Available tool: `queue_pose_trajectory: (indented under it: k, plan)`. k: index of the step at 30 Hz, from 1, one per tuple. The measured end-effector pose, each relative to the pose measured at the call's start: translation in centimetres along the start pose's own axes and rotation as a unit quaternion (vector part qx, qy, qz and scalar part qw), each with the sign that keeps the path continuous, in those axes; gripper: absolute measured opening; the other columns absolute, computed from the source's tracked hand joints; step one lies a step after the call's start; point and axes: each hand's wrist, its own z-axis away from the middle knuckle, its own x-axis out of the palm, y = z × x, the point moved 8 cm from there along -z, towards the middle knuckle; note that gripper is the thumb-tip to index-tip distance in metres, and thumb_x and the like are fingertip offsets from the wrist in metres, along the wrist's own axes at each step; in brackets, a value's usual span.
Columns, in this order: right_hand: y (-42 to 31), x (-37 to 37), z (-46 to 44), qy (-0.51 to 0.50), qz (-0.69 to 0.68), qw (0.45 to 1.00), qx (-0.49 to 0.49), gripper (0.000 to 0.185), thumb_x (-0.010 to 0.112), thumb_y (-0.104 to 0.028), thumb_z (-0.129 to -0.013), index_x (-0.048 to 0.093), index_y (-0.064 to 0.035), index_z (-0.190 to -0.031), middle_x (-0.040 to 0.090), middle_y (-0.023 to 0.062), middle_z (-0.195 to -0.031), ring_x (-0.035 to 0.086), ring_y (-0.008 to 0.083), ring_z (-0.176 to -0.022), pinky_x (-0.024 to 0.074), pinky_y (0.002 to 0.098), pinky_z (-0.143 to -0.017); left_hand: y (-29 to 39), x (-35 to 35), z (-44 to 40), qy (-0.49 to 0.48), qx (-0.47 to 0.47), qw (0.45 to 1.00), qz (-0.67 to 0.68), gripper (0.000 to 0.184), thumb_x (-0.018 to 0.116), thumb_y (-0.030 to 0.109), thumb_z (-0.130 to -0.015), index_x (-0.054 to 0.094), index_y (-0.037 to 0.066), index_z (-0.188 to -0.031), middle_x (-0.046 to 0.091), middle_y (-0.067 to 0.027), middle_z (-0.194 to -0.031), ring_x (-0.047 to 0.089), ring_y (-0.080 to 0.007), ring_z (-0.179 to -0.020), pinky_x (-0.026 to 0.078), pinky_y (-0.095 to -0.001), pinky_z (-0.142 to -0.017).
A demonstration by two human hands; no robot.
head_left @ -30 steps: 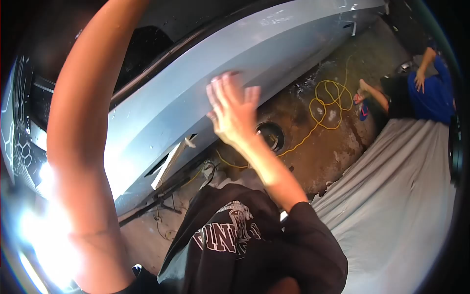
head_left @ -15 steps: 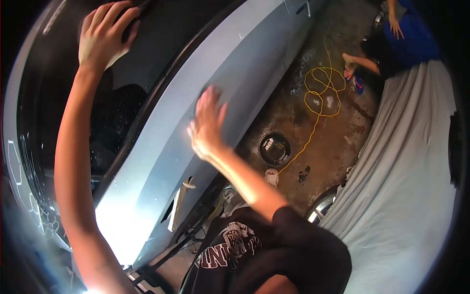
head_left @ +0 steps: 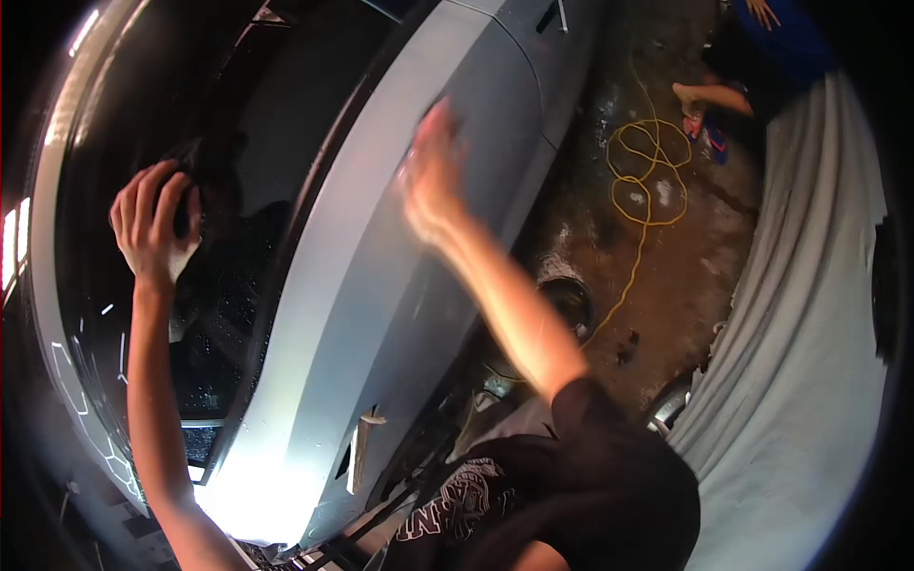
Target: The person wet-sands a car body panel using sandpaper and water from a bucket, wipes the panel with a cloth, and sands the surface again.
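Observation:
My left hand [head_left: 155, 219] rests on the dark, wet car window [head_left: 243, 176], its fingers slightly bent and apart, with nothing in it. Across the grey car door panel [head_left: 381, 214] reaches my right hand [head_left: 433, 176], blurred by motion. It is against or just over the panel, and the smear hides its fingers and anything under them. The panel shows lighter and darker grey bands. Below my right arm, a strip of tape or paper [head_left: 359, 452] hangs by an opening in the panel.
A yellow hose or cord [head_left: 633, 271] lies coiled on the wet, stained floor [head_left: 685, 276]. Near it is a round black object [head_left: 566, 303], partly behind my arm. A grey cloth cover [head_left: 790, 314] drapes along the right. Another person in blue [head_left: 785, 43] is at the top right.
My left hand has moved down along the window. My right hand has moved up along the panel. The whole view has shifted slightly.

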Motion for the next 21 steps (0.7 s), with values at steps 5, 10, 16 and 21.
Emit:
queue_pose_trajectory:
  k: [5, 10, 16, 21]
  plan:
    - [9.9, -5.1, -11.0, 0.098, -0.05, 0.991, 0.08, 0.068, 0.031, -0.042, -0.106, 0.014, 0.0006, -0.156, 0.007, 0.0191, -0.165, 0.007, 0.0344, -0.153, 0.0093, 0.0618, -0.119, 0.1, -0.1, 0.0, -0.002, 0.006, 1.0, 0.007, 0.023, 0.076, 0.011, -0.075, 0.069, 0.012, -0.097, 0.068, -0.0025, -0.114, 0.064, -0.0252, -0.107, 0.045, -0.0387, -0.095]
    - [-1.7, 3.7, 20.7, -0.096, -0.099, 0.978, 0.158, 0.078, 0.05, -0.023, -0.099, 0.003, -0.0011, -0.158, -0.006, 0.0224, -0.165, -0.004, 0.0452, -0.151, 0.0058, 0.0691, -0.116, 0.3, 0.2, 0.0, -0.019, 0.008, 1.0, 0.002, 0.022, 0.075, 0.011, -0.077, 0.068, 0.011, -0.098, 0.069, -0.0048, -0.116, 0.064, -0.0272, -0.108, 0.045, -0.0407, -0.097]
    - [13.8, -5.9, -8.0, 0.143, -0.134, 0.971, 0.134, 0.065, 0.035, -0.033, -0.104, 0.018, 0.0061, -0.153, 0.015, 0.0241, -0.162, 0.013, 0.0366, -0.151, 0.0147, 0.0556, -0.12, 0.6, 0.4, -0.2, -0.01, 0.025, 1.0, -0.013, 0.02, 0.074, 0.01, -0.078, 0.069, 0.011, -0.097, 0.07, -0.0048, -0.113, 0.065, -0.0268, -0.106, 0.046, -0.039, -0.095]
    - [8.3, -1.2, 4.4, 0.117, -0.086, 0.973, 0.181, 0.063, 0.028, -0.037, -0.107, 0.014, -0.0019, -0.157, 0.005, 0.0181, -0.166, 0.01, 0.0344, -0.153, 0.0113, 0.059, -0.12, 0.7, 0.4, -0.3, -0.008, 0.03, 0.999, -0.017, 0.019, 0.075, 0.012, -0.078, 0.07, 0.012, -0.096, 0.071, -0.0013, -0.111, 0.066, -0.0237, -0.103, 0.047, -0.0362, -0.093]
